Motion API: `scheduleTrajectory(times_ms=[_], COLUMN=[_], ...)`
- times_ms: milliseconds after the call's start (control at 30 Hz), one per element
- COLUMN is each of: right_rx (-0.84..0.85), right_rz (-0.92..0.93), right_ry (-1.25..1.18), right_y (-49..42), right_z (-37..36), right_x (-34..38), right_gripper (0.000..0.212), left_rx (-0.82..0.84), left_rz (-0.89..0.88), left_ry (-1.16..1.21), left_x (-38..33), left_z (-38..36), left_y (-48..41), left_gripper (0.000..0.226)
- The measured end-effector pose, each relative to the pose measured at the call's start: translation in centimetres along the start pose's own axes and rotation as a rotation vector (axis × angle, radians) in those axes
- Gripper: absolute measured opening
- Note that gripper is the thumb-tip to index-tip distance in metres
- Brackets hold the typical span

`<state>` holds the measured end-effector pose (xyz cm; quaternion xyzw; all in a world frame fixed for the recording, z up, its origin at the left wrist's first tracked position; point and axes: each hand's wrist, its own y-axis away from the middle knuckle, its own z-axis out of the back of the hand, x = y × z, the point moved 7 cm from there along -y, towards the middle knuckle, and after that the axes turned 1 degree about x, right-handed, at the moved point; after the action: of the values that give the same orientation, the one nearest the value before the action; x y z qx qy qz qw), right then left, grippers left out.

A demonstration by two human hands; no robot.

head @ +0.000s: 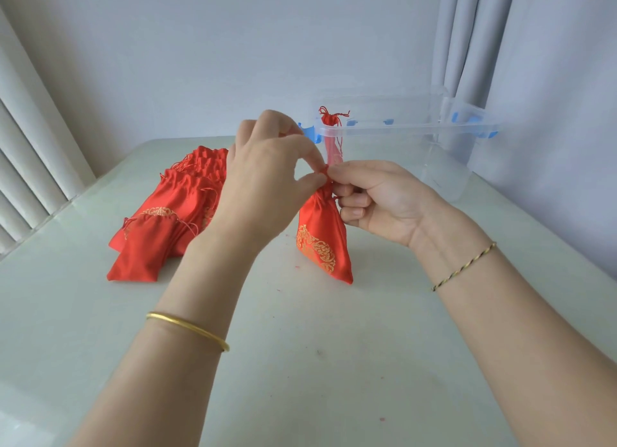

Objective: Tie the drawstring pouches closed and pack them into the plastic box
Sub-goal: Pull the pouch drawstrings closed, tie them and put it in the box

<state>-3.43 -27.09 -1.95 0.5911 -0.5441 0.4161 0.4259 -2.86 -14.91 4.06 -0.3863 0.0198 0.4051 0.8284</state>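
Head view looks down on a pale tabletop point(300, 363) with both hands meeting at the centre of the frame over one red pouch point(320, 236). The left hand point(267, 179) comes in from the lower left and pinches the gathered neck of the pouch between thumb and forefinger, its back turned to the camera. The right hand point(374, 199) comes in from the lower right, palm turned up, and pinches the same neck from the other side, with its other fingers curled in just beside the cloth. A bit of red cord point(335, 198) shows between the fingers of the right hand. The pouch hangs upright below the two hands, gold pattern facing the camera; whether its lower edge touches the tabletop cannot be told.

Left of centre, a pile point(173, 213) of more red pouches lies flat on the tabletop, partly hidden behind the left hand. At upper right of centre stands a clear box point(417, 129) with blue clips, and a tied pouch point(329, 118) stands at its left end, its knotted top above the rim.

A gold bangle point(188, 329) circles the left wrist and a thin bracelet point(464, 266) the right. A curtain point(551, 79) hangs at upper right, blinds point(26, 152) at far left, a plain wall point(217, 46) between
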Motion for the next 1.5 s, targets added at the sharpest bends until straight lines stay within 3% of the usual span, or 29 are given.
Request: scheduleTrajectory(times_ms=[100,200,267,367,500,633,700,800,933,1033,1100,1133,1200,1267,1333,1400,1500], right_rx=[0.002,-0.139,-0.193,-0.186,-0.234,-0.103,-0.053,-0.193,-0.273,-0.494,-0.598,-0.644,-0.688,-0.674,-0.672,-0.627,-0.528], right_rz=[0.048,0.167,0.211,0.130,0.072,0.080,0.141,0.354,0.385,0.465,0.531,0.545,0.497,0.361,0.153,-0.061,-0.205], right_ry=[0.086,0.308,0.272,0.132,0.445,0.480,0.715,1.002,0.893,0.841,0.830,0.852,0.947,1.033,1.151,1.308,1.364], right_y=[0.1,0.3,0.2,-0.3,-0.4,0.9,1.6,1.5,0.9,0.0,-2.0,-3.3,-6.1,-9.7,-11.6,-13.0,-14.8], right_z=[0.3,2.2,3.5,4.6,4.8,2.8,1.0,-0.5,0.0,1.9,2.8,3.1,3.6,4.6,5.9,7.3,8.5], right_x=[0.4,1.8,2.2,0.8,0.0,1.7,2.2,3.6,7.1,12.6,16.1,17.5,19.1,18.8,16.7,14.1,11.7], right_gripper=[0.018,0.014,0.018,0.018,0.008,0.038,0.036,0.021,0.003,0.017,0.009,0.016,0.023,0.006,0.021,0.022,0.021], left_rx=[0.018,0.039,0.026,0.001,0.080,0.043,0.047,0.084,0.041,-0.019,-0.010,0.010,0.059,0.090,0.112,0.120,0.131], left_rz=[0.018,0.043,0.055,0.033,0.161,0.236,0.241,0.210,0.173,0.246,0.300,0.322,0.350,0.361,0.364,0.365,0.360], left_ry=[0.038,0.130,0.163,0.125,0.290,0.445,0.528,0.589,0.637,0.616,0.553,0.514,0.427,0.379,0.376,0.383,0.394], left_x=[0.4,0.9,1.3,0.9,1.8,2.4,1.8,0.5,-0.2,1.0,2.0,2.5,3.3,4.2,4.5,4.8,5.1], left_z=[-0.3,-0.4,-0.2,-0.6,-2.0,-1.4,-1.2,-1.2,-0.2,-0.4,-1.4,-2.1,-3.6,-4.9,-5.5,-6.0,-6.7], left_y=[-0.2,-0.3,-0.4,-0.2,0.4,0.3,0.4,-0.4,-3.2,-6.0,-7.8,-8.5,-9.5,-10.5,-10.7,-11.2,-11.8], left_gripper=[0.003,0.007,0.007,0.005,0.005,0.007,0.009,0.009,0.006,0.005,0.009,0.011,0.018,0.023,0.026,0.028,0.028])
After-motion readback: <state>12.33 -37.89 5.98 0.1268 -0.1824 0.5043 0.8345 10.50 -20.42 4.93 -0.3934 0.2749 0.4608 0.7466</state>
